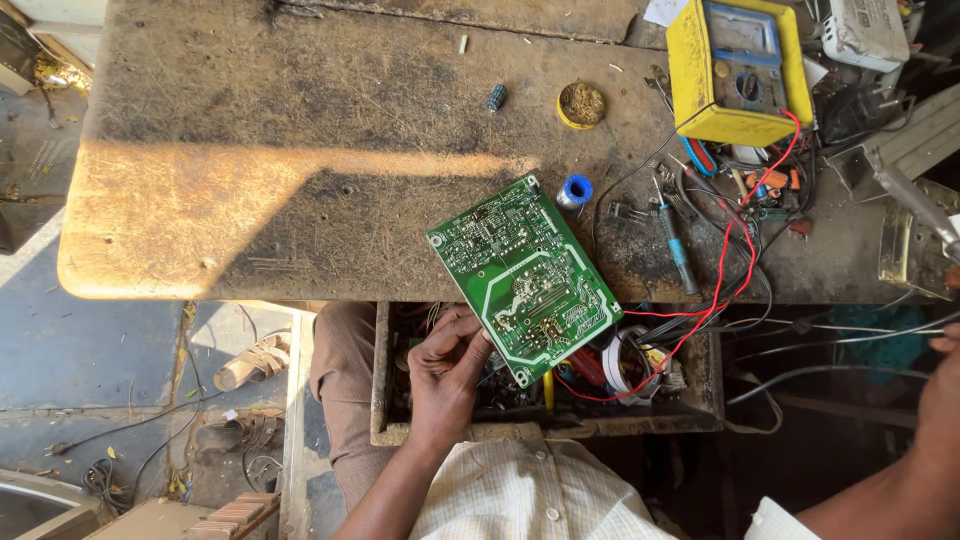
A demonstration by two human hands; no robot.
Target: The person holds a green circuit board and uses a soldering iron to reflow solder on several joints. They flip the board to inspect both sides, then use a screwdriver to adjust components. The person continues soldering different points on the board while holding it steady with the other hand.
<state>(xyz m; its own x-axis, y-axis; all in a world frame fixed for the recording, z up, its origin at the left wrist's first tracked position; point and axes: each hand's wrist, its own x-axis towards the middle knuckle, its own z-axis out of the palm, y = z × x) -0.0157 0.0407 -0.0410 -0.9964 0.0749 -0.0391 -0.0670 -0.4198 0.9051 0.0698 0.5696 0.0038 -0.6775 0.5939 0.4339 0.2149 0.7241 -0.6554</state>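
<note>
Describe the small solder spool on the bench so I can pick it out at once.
Start at the worn wooden bench and find the green circuit board that the left hand holds at the near edge. Just past the board's far corner sits the solder spool: small, round, blue-rimmed with a white centre, unlike the yellow tin farther back.

Glossy green circuit board (523, 276), rough wooden bench (300, 150)

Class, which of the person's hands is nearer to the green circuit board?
Left. The left hand grips the green circuit board at its lower-left edge; the right hand is far off at the frame's right edge.
</note>
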